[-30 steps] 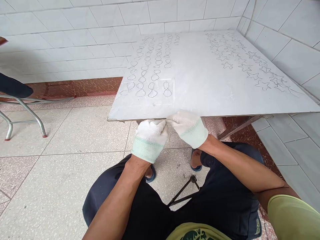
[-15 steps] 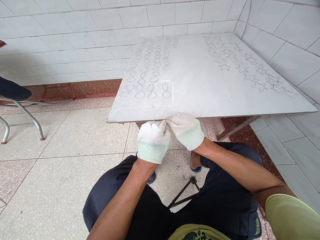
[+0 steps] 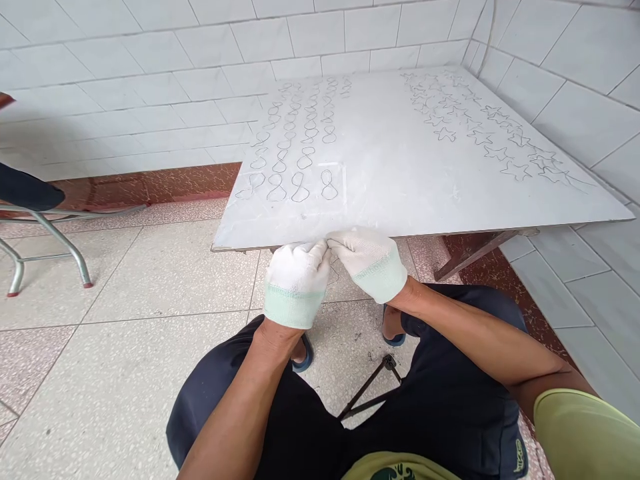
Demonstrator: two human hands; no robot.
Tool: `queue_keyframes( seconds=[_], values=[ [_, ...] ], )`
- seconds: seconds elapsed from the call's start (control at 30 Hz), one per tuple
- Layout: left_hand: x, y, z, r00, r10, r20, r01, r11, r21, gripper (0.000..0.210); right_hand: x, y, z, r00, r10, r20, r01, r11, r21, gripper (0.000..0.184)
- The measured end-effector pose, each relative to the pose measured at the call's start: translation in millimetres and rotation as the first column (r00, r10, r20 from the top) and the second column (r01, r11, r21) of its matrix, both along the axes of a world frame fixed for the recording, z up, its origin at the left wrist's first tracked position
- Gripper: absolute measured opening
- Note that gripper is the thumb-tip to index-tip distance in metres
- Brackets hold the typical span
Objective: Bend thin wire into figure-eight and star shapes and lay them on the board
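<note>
Wire (image 3: 337,273) | left hand (image 3: 297,270), right hand (image 3: 369,261): fingertips pinched closed on it | trouser lettering (image 3: 519,456) illegible

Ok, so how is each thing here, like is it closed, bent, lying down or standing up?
Left hand: gloved, fingers closed at the table's edge
Right hand: gloved, fingertips pinched together against the left's
Thin wire: bent, hanging below the hands
Figure-eight wires: lying in columns
Star wires: lying in a crowd, many overlapping
Slippers: worn
Metal seat legs: standing on the floor
</note>
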State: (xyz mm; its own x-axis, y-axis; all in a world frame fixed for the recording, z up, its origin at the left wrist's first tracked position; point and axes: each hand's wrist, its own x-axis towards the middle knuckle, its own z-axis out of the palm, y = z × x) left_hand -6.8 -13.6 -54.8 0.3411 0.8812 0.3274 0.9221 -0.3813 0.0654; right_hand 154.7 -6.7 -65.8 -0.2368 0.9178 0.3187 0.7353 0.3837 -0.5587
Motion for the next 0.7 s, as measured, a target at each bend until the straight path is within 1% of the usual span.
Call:
queue_keyframes(
  seconds=[0.07, 0.13, 0.23, 0.3, 0.43, 0.57, 0.7],
  values=[
    [-4, 1, -0.2, 1.0, -0.006, 0.026, 0.006, 1.0, -0.003, 0.031, 0, 0, -0.2, 1.0, 0.007, -0.025, -0.007, 1.0, -0.004, 0.032],
    [-8, 1, 0.4, 0.998, 0.02, 0.058, -0.019, 1.0, -0.014, 0.026, 1, 0, -1.2, 0.999, -0.001, -0.051, 0.002, 1.0, 0.015, 0.033],
    [-10, -1, 2.8, 0.995, 0.05, 0.091, -0.048, 0.998, -0.027, 0.033, 3, 1, -4.2, 0.999, -0.009, -0.041, 0.012, 0.997, 0.071, 0.036],
    [-10, -2, 4.4, 0.996, 0.027, 0.088, -0.025, 0.999, -0.026, 0.034, 4, 2, -6.2, 1.0, 0.018, -0.013, -0.016, 0.996, 0.091, 0.039],
    [-7, 2, 4.4, 0.998, -0.068, -0.005, 0.068, 0.998, 0.007, 0.022, 3, 5, -8.1, 0.999, 0.042, 0.018, -0.043, 0.996, 0.074, 0.037],
    [-8, 6, 0.9, 0.986, -0.119, -0.113, 0.124, 0.991, 0.039, 0.029, 1, 4, -10.6, 0.999, 0.005, 0.036, -0.008, 0.997, 0.077, 0.034],
    [-10, 5, -2.7, 0.988, -0.113, -0.109, 0.123, 0.989, 0.085, 0.03, 3, 1, -13.7, 0.998, -0.017, 0.053, 0.009, 0.991, 0.136, 0.033]
  ],
)
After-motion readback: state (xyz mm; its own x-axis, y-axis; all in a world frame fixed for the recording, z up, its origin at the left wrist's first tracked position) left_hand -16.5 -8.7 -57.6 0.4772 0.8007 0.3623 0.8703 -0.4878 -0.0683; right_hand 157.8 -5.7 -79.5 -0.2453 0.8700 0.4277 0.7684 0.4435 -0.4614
